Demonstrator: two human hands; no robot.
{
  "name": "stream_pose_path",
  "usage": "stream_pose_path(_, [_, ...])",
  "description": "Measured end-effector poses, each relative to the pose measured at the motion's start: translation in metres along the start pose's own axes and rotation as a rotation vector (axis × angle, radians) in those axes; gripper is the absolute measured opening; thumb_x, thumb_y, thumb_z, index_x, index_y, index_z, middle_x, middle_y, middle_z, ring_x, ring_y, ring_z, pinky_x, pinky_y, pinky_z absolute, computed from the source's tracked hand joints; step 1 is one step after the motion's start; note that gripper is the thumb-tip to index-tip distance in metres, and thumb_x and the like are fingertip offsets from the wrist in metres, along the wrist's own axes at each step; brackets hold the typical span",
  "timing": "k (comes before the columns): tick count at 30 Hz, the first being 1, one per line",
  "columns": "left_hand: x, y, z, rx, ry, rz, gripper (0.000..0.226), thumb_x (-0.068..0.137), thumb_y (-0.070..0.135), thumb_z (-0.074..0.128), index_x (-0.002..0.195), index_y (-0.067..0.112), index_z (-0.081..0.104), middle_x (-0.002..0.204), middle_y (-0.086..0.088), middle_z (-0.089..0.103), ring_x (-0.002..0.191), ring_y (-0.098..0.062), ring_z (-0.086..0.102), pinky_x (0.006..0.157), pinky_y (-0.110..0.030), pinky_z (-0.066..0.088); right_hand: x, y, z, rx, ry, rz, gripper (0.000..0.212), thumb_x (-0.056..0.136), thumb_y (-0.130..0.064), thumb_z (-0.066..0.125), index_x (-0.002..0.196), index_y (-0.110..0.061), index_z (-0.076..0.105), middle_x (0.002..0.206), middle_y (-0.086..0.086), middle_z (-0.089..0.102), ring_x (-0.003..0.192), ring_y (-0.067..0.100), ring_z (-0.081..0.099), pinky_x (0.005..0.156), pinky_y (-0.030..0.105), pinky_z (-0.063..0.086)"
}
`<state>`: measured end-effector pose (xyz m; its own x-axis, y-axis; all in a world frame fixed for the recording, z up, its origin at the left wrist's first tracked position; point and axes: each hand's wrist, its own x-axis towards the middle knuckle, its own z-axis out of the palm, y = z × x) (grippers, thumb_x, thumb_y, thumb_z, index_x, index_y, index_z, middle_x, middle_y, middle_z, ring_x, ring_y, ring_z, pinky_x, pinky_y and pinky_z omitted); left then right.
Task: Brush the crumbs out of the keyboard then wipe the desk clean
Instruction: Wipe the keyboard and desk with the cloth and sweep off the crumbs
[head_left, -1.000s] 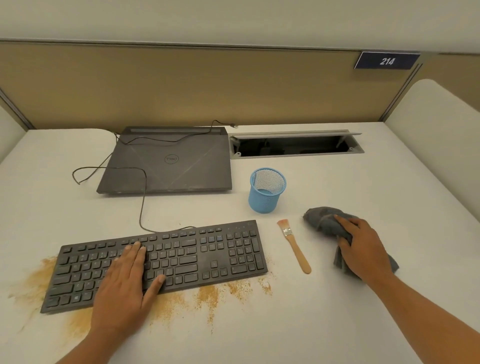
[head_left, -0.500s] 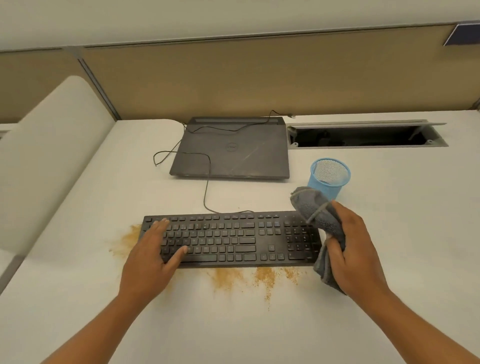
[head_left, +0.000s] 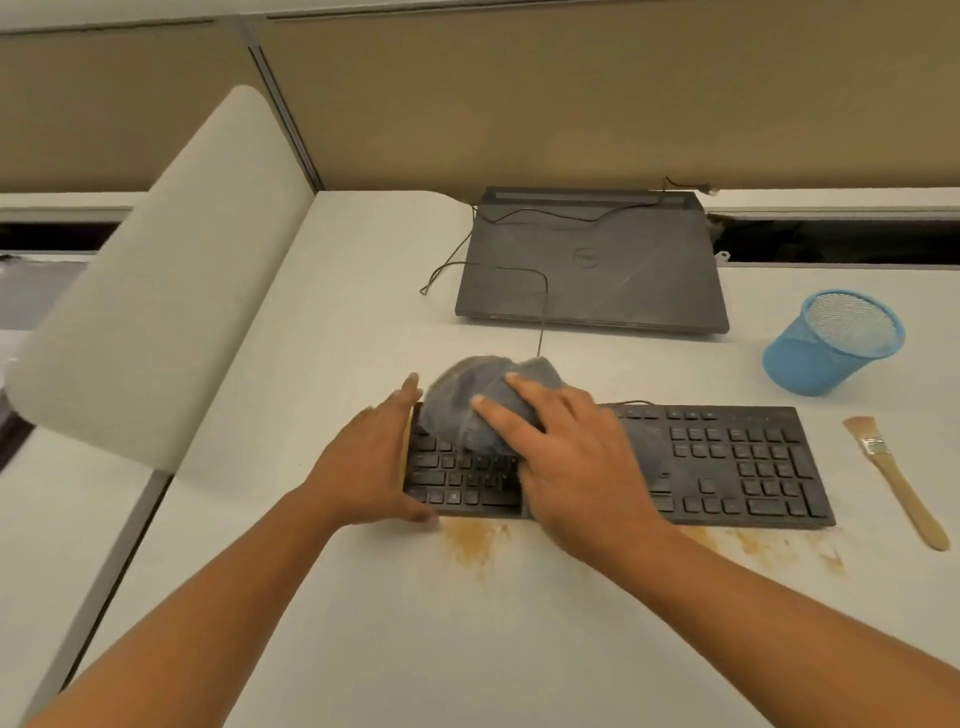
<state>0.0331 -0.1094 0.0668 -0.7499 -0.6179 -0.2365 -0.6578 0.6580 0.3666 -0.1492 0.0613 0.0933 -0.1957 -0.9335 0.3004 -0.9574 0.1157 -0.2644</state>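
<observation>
A black keyboard (head_left: 737, 462) lies across the white desk (head_left: 467, 623). My right hand (head_left: 566, 457) presses a grey cloth (head_left: 467, 405) onto the keyboard's left half, fingers spread over it. My left hand (head_left: 374, 462) is flat against the keyboard's left end, thumb at its front corner. Brown crumbs (head_left: 472, 543) are smeared on the desk along the keyboard's front edge. A wooden brush (head_left: 898, 478) lies on the desk right of the keyboard, bristles pointing away from me.
A closed dark laptop (head_left: 592, 265) sits behind the keyboard with a thin cable (head_left: 543, 312) running to it. A blue mesh cup (head_left: 831, 343) stands at the right. A padded divider (head_left: 156, 291) borders the left, and an open cable slot (head_left: 841, 239) is at the back right.
My right hand carried the cloth leftward from beside the keyboard's right end onto its left half. My left hand slid off the keys to the keyboard's left end. The view swung left.
</observation>
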Motion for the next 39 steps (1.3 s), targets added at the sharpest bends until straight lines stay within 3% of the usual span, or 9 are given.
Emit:
stream_pose_path(3, [0.014, -0.01, 0.005, 0.047, -0.009, 0.158, 0.133, 0.038, 0.073, 0.081, 0.151, 0.039, 0.02, 0.157, 0.008, 0.028, 0.141, -0.016, 0.033, 0.109, -0.027, 0.035, 0.024, -0.036, 0.026, -0.093, -0.068, -0.017, 0.066, 0.081, -0.022, 0.058, 0.144, -0.033, 0.045, 0.155, 0.003, 0.037, 0.113, 0.029, 0.043, 0.084, 0.043, 0.04])
stream_pose_path(6, [0.021, -0.022, 0.009, 0.051, -0.011, 0.24, 0.134, 0.046, 0.08, 0.073, 0.153, 0.045, 0.001, 0.164, 0.008, 0.008, 0.151, -0.012, 0.005, 0.121, -0.034, 0.019, 0.03, -0.058, 0.049, -0.128, -0.196, -0.012, 0.062, 0.079, -0.03, 0.062, 0.14, -0.032, 0.051, 0.155, 0.004, 0.038, 0.114, 0.031, 0.044, 0.084, 0.044, 0.04])
stream_pose_path(8, [0.019, -0.027, 0.007, -0.002, -0.051, 0.224, 0.131, 0.056, 0.072, 0.075, 0.143, 0.055, -0.021, 0.163, 0.008, 0.013, 0.148, -0.011, 0.018, 0.122, -0.041, 0.017, 0.026, -0.066, 0.06, -0.09, -0.283, 0.009, 0.056, 0.082, -0.043, 0.059, 0.136, -0.033, 0.055, 0.154, 0.003, 0.04, 0.113, 0.031, 0.046, 0.086, 0.046, 0.04])
stream_pose_path(10, [0.015, -0.028, 0.001, -0.09, -0.095, 0.161, 0.142, 0.058, 0.063, 0.081, 0.137, 0.049, -0.037, 0.161, 0.011, 0.018, 0.143, -0.011, 0.026, 0.122, -0.038, 0.014, 0.021, -0.068, 0.069, -0.067, -0.355, 0.023, 0.052, 0.088, -0.059, 0.048, 0.131, -0.032, 0.058, 0.154, 0.003, 0.04, 0.117, 0.032, 0.046, 0.09, 0.049, 0.038])
stream_pose_path(15, [0.02, -0.021, -0.004, 0.01, -0.111, 0.21, 0.151, 0.057, 0.054, 0.086, 0.145, 0.033, -0.035, 0.16, 0.011, 0.022, 0.146, -0.009, 0.023, 0.122, -0.031, 0.003, 0.026, -0.063, 0.092, -0.064, -0.394, -0.032, 0.06, 0.093, -0.066, 0.034, 0.142, -0.035, 0.045, 0.161, 0.002, 0.025, 0.15, 0.039, 0.008, 0.112, 0.057, 0.02])
stream_pose_path(19, [0.024, -0.02, -0.005, 0.149, -0.131, 0.2, 0.157, 0.051, 0.058, 0.085, 0.143, 0.029, -0.038, 0.159, 0.012, 0.025, 0.146, -0.006, 0.023, 0.122, -0.032, -0.001, 0.025, -0.056, 0.098, -0.045, -0.378, -0.064, 0.06, 0.097, -0.058, 0.033, 0.151, -0.031, 0.033, 0.163, 0.002, 0.02, 0.151, 0.035, 0.002, 0.12, 0.052, 0.012])
stream_pose_path(23, [0.023, -0.015, -0.004, 0.252, -0.153, 0.159, 0.159, 0.049, 0.061, 0.083, 0.144, 0.022, -0.038, 0.159, 0.012, 0.023, 0.144, -0.007, 0.027, 0.122, -0.034, -0.001, 0.024, -0.05, 0.099, -0.025, -0.353, -0.029, 0.054, 0.099, -0.037, 0.042, 0.151, -0.023, 0.036, 0.163, 0.004, 0.023, 0.151, 0.034, 0.01, 0.121, 0.048, 0.017])
stream_pose_path(31, [0.019, -0.002, -0.007, 0.341, -0.157, 0.084, 0.159, 0.048, 0.061, 0.085, 0.147, 0.018, -0.032, 0.159, 0.006, 0.026, 0.145, -0.009, 0.025, 0.123, -0.036, 0.001, 0.017, -0.043, 0.087, 0.067, -0.346, 0.074, 0.059, 0.099, -0.011, 0.038, 0.156, -0.014, 0.021, 0.166, 0.006, 0.006, 0.152, 0.03, -0.003, 0.123, 0.042, 0.009])
stream_pose_path(39, [0.016, 0.007, -0.014, 0.345, -0.184, 0.085, 0.154, 0.051, 0.058, 0.086, 0.149, 0.018, -0.025, 0.16, 0.011, 0.021, 0.147, -0.008, 0.019, 0.121, -0.036, -0.005, 0.0, 0.0, 0.06, 0.024, -0.355, 0.243, 0.065, 0.1, -0.01, 0.04, 0.158, -0.018, 0.01, 0.166, 0.001, -0.003, 0.152, 0.025, -0.012, 0.124, 0.042, 0.011])
